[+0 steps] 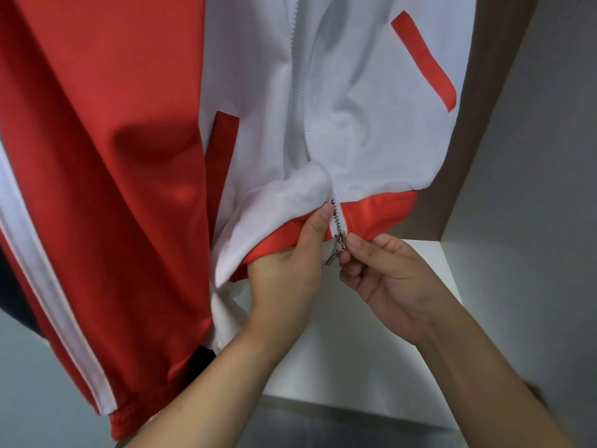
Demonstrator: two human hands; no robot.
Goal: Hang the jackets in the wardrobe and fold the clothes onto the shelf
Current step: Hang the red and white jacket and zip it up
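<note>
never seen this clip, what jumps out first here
A red and white jacket hangs across the upper frame, its red sleeve at left. At its hem, the left hand grips the fabric while the right hand pinches the zipper pull over a white shelf.

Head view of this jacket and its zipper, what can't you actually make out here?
- Jacket top: cut off by the upper edge, so the hanger, rail and collar go unseen.
- Zipper slider: too small to tell whether both rows of teeth are engaged.
- Left hand: its fingers are tucked under the hem.
- Right hand: its fingertips cover part of the pull tab.
- Dark garment: mostly hidden behind the red sleeve.
</note>
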